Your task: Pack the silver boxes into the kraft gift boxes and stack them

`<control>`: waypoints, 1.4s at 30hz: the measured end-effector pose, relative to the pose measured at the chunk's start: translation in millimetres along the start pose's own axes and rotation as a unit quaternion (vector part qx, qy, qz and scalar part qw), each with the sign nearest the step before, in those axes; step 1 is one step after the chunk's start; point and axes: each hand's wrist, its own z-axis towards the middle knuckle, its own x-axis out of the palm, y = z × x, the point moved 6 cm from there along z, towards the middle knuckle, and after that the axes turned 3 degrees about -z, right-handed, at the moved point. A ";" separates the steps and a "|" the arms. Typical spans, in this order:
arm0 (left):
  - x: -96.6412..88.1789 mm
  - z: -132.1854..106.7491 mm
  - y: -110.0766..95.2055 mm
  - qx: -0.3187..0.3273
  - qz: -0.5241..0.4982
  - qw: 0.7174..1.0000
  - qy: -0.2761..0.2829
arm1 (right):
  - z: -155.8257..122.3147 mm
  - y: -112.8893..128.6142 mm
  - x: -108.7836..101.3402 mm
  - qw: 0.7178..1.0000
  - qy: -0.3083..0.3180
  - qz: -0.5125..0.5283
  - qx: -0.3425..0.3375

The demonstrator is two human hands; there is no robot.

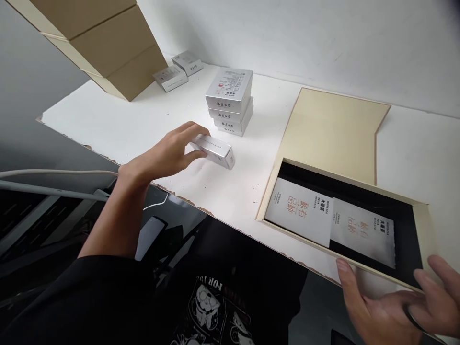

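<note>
While L hand (168,151) grips box (217,151), silver stack (230,98) stands bhd.

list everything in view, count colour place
stacked silver boxes: three, silver, back centre
loose silver boxes: two, silver, back left
tan cartons: one stack, tan, far left
gift box: one, cream, black inside, right
white tea boxes: two, pale, inside gift box
held silver box: one, silver, centre
table: one, white, beneath
wall: one, white, behind
pale cord: at least one, white, left
printed T-shirt: one, black, bottom
left hand: one, on held silver box
right hand: one, at gift box corner
</note>
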 end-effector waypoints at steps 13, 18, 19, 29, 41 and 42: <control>40.2 35.3 -168.0 0.079 -0.230 0.966 0.086 | -0.2 7.4 -5.9 1.000 -0.001 0.003 0.008; 82.1 53.3 -234.9 0.239 -0.123 0.950 0.161 | -1.6 1.4 -24.8 0.992 -0.007 0.106 0.067; 80.8 54.3 -237.6 0.238 -0.130 0.951 0.150 | -0.3 0.0 -28.9 0.991 0.000 0.105 0.078; 81.7 25.3 -211.9 0.263 -0.017 0.954 0.142 | 78.6 8.9 -29.2 0.963 0.260 0.055 -0.041; 108.6 26.9 -209.2 0.260 0.129 0.939 0.183 | 98.6 3.7 7.6 0.894 0.421 -0.041 -0.144; 110.0 27.0 -209.8 0.260 0.135 0.938 0.183 | 98.9 5.3 8.5 0.896 0.415 -0.047 -0.152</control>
